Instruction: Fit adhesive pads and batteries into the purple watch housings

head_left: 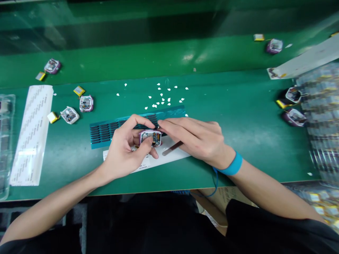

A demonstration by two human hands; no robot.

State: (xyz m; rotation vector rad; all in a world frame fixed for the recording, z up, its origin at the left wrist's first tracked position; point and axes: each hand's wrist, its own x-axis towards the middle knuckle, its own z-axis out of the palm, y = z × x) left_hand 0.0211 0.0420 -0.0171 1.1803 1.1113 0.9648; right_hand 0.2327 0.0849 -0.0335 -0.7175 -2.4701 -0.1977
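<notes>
On a green bench (251,106), works with both bare hands close together near the middle. Holds a purple smartwatch case (156,135) in the left hand (124,151), inside facing up, over a white printed paper strip (148,163) and near a teal film sheet (99,141) with rows of black pads. Curls the left fingers round the case and lays the thumb over the little parts inside.

Has the right hand (200,139) at the top right edge of the case, fingertips close together there. Hard to tell from here whether gripping a tiny part or just touching the rim. Shows the flat end of a metal tool (171,149), maybe tweezers, under the right palm; no telling whether tucked in or lying on the paper. Wears a blue wrist band (234,164) on that arm.

Has small white stickers (162,94) scattered behind the hands, and to the left a white smartwatch case (70,115) with a flat battery (52,117) just beside.

Seems to be busy with fiddly work at the edge of the case. Calls next for a steady left hold, a light thumb over the parts, and small, slow right-hand moves.
</notes>
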